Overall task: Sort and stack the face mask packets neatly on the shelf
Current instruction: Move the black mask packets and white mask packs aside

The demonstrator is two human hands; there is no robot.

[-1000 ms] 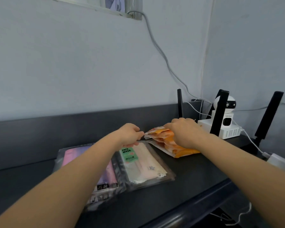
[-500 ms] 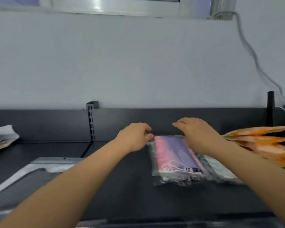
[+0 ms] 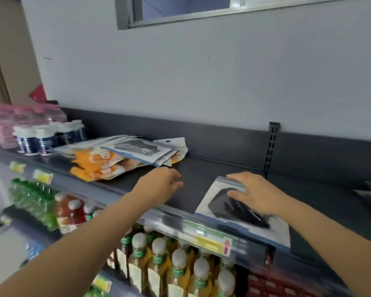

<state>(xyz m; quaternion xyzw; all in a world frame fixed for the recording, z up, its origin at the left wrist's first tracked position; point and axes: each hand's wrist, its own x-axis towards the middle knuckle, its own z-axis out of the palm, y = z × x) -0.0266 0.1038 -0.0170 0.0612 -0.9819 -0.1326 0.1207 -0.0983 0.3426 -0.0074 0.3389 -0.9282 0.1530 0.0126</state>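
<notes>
Head view gave me both hands over the dark shelf (image 3: 204, 171). The right hand (image 3: 256, 195) lay flat, fingers straight and spread, pressing down on a white packet (image 3: 210, 203) with a black mask showing through it; no finger curled round it. That packet lay flat at the front of the shelf, its near edge out over the price strip (image 3: 208, 235). The left hand (image 3: 162, 185) hung just above the bare shelf, between that packet and the pile (image 3: 116, 159), fingers loose and apart, holding nothing. As far as I could see it touched neither. The pile sat to the left, apart from the single packet, with orange packets underneath and white ones with black masks fanned untidily on top. Left of the pile stood dark jars (image 3: 41, 139) with white lids. Below the shelf I saw rows of bottles (image 3: 159, 260) with pale caps. Motion blur softened most of the picture.
</notes>
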